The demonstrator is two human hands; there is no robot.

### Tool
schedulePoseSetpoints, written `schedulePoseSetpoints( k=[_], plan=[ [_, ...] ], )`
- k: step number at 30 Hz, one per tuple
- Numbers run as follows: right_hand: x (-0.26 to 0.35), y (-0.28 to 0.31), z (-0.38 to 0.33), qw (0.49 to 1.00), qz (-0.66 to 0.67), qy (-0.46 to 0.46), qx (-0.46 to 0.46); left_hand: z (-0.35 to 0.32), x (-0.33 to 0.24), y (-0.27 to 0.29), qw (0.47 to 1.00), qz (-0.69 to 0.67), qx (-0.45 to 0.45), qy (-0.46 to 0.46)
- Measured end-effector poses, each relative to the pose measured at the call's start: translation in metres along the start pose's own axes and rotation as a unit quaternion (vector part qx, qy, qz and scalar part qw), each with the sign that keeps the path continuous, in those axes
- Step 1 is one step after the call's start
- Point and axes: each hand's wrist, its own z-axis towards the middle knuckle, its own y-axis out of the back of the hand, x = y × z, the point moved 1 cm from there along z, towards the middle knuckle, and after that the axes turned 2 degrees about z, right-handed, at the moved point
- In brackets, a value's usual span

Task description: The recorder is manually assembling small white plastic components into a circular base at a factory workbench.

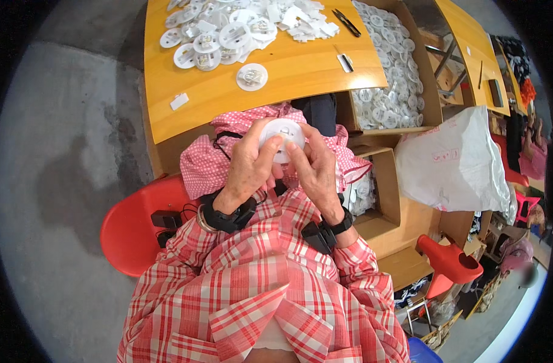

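Yellow wooden tabletop [313, 75] is occupied by heaped white discs [207, 42], a separate disc [252, 77], black thread snips [347, 23] and a white rectangular piece [179, 101].

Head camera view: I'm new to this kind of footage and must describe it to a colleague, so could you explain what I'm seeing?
There is no robot here. A wide fisheye camera on a person's head looks down, so straight edges bend toward the rim. The person's bare left hand and bare right hand hold a white, round, plastic-looking disc between their fingers, thumbs on its face. Beyond, on a yellow wooden table, lie a heap of similar white round pieces, a single white round piece apart from it and black metal-looking snips.
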Motion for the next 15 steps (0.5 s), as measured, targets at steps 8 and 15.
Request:
schedulePoseSetpoints(
  k=[8,15],
  plan=[
    [-0.016,0.006,-0.004,0.996,0.07,-0.013,-0.053,0.008,0.003,-0.004,0.998,0.037,0.044,0.027],
    [-0.02,0.102,-0.004,0.967,0.145,-0.02,-0.208,0.008,0.007,0.041,0.991,0.072,0.081,0.081]
  ],
)
